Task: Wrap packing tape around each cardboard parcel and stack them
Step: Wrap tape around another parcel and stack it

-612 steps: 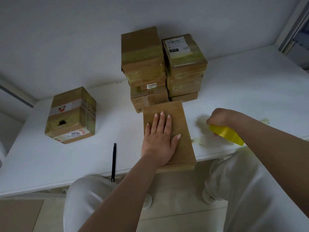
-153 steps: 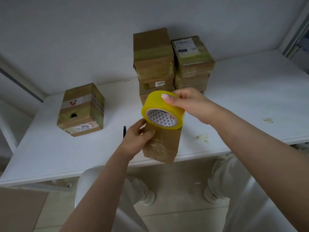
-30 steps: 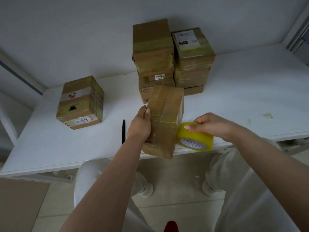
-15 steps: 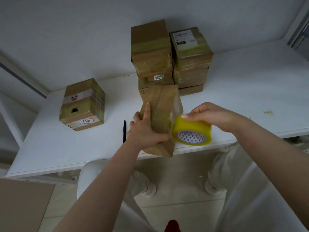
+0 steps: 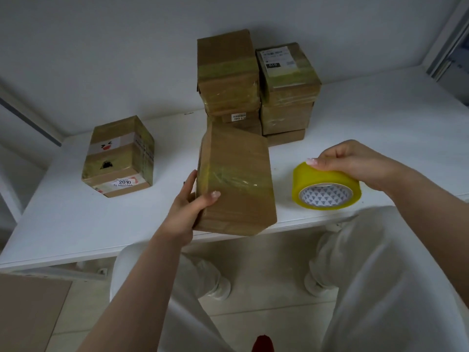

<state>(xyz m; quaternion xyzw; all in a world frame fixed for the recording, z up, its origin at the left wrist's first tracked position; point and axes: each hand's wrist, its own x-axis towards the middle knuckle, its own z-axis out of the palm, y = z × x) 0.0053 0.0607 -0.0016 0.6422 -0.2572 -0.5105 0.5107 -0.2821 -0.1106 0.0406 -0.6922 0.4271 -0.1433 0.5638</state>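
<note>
The left hand (image 5: pixel 189 204) grips a flat cardboard parcel (image 5: pixel 236 184) by its left edge, thumb on the broad face and fingers curled behind, holding it tilted above the front edge of the white table (image 5: pixel 368 118); a yellowish band of tape crosses the parcel's middle, and what is inside it cannot be told, since it is sealed. The right hand (image 5: pixel 355 161) is closed on the top of a yellow roll of packing tape (image 5: pixel 327 190), fingertips pinching its rim, and the roll sits well apart from the parcel, to its right, low over the table; whether it rests on the surface is unclear. Behind the held parcel, against the wall, stands a stack of taped parcels (image 5: pixel 256 85) in two columns side by side, the right one topped by a box bearing a white shipping label. Off to the left a single taped box (image 5: pixel 119 158) marked 2010 stands alone on the table. A slim dark object lies on the table just behind the left hand, mostly hidden
</note>
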